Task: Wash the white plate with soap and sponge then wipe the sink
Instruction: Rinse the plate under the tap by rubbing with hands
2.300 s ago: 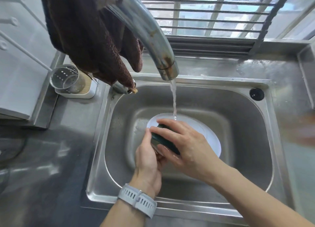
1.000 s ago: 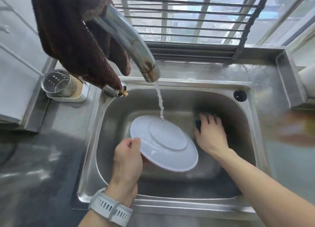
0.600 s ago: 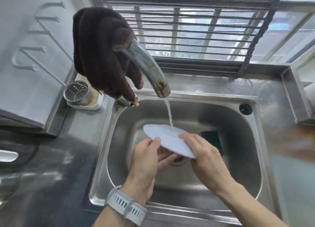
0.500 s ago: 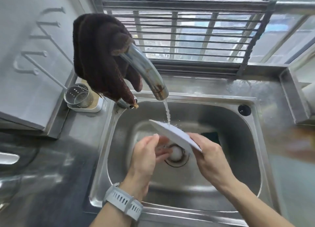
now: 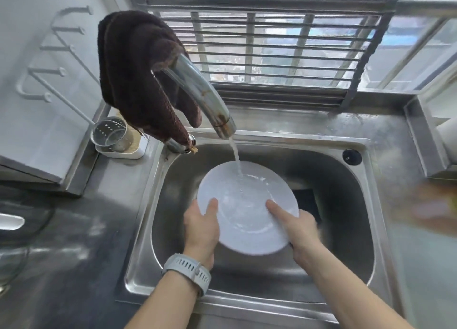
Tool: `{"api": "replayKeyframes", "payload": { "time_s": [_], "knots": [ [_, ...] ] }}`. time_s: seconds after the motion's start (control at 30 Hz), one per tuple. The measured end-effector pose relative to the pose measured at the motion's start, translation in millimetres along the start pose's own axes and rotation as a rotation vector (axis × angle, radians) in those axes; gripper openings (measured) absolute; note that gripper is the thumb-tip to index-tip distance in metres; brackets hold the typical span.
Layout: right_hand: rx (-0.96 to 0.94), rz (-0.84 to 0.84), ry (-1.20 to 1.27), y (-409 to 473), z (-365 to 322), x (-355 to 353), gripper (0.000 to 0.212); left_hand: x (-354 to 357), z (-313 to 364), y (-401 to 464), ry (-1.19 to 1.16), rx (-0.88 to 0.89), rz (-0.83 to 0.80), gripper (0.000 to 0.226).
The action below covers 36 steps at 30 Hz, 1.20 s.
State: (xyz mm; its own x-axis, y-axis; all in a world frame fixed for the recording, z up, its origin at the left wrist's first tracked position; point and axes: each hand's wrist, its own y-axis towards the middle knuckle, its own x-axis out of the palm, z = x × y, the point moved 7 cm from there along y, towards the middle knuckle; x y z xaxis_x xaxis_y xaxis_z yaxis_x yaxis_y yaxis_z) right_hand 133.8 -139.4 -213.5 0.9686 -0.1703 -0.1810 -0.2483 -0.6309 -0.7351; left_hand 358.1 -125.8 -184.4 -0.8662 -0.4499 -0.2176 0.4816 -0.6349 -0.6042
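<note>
While the tap (image 5: 205,98) ran, the white plate (image 5: 247,207) was face up and nearly level over the sink (image 5: 371,229), where half a second before it had been tipped steeply on edge with its underside turned up. Left hand (image 5: 201,227) gripped the near-left rim, thumb on the upper face, other fingers hidden below. Right hand (image 5: 300,227) held the near-right rim, one digit lying straight across the plate's face toward the middle, rest of the fingers under the rim and not visible, so that side of the grip could only partly be read. Water stream (image 5: 236,155) landed on the far part of the plate, beyond both grips, and pooled across the well. Sponge (image 5: 306,200), dark, lay on the sink floor just past the right hand, out of either hand; a couple of seconds earlier the right hand had been rubbing it on the plate. Judgement: scrubbing looked done, this was the rinse, both faces getting water; sink wipe not yet started. Brown cloth (image 5: 138,74) hung over the tap neck, far-left of the left grip. Perforated cup (image 5: 111,133) in a white tray sat further left on the counter. Grey watch (image 5: 188,271) was on the left wrist. No brand, label or readable writing anywhere; right edge of view was blurred.
</note>
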Motion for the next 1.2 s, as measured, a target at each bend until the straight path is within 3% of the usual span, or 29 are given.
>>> {"api": "replayKeyframes", "payload": {
  "time_s": [0.07,0.13,0.23,0.3,0.47,0.53,0.67,0.8,0.9,1.03,1.13,1.2],
  "knots": [
    [-0.241,0.124,-0.421,-17.1,-11.1,-3.6,0.058,-2.4,5.5,-1.5,0.030,0.033,0.034,0.030],
    [-0.411,0.139,-0.729,-37.0,-17.0,4.8,0.081,-8.1,7.1,0.1,0.001,0.046,0.070,0.035],
    [-0.537,0.129,-1.066,-43.3,-20.2,23.7,0.079,-16.6,3.2,4.8,-0.018,0.027,0.102,0.033],
    [-0.595,0.026,-1.250,-42.2,-19.5,46.4,0.082,-13.8,1.5,2.3,-0.017,0.029,0.087,0.036],
    [-0.925,-0.393,-1.270,-46.7,-21.3,116.4,0.071,2.3,-5.6,-7.3,-0.053,-0.005,0.024,0.036],
    [-0.949,-0.367,-1.289,-23.1,-33.0,113.3,0.072,-2.6,-6.4,-5.4,-0.051,0.003,0.041,0.045],
    [-0.787,-0.152,-1.424,3.6,-25.7,57.5,0.085,-15.2,-6.0,9.1,-0.084,0.017,0.064,0.049],
    [-0.790,-0.488,-1.330,-52.2,2.7,86.3,0.075,-7.1,-6.8,11.4,-0.066,0.053,0.037,0.054],
    [-0.959,-0.358,-1.294,-23.5,-35.4,112.9,0.068,2.0,-15.0,7.1,-0.098,0.008,0.008,0.051],
    [-0.795,-0.193,-1.335,-2.4,-35.1,67.1,0.069,6.5,-13.2,11.8,-0.161,-0.009,-0.063,0.047],
    [-0.820,-0.410,-1.353,-58.0,-6.5,81.6,0.064,15.3,-15.6,9.3,-0.167,-0.015,-0.091,0.046],
    [-0.956,-0.469,-1.347,-63.5,-12.0,110.0,0.062,14.5,-19.8,9.4,-0.182,-0.060,-0.076,0.048]
  ]
}}
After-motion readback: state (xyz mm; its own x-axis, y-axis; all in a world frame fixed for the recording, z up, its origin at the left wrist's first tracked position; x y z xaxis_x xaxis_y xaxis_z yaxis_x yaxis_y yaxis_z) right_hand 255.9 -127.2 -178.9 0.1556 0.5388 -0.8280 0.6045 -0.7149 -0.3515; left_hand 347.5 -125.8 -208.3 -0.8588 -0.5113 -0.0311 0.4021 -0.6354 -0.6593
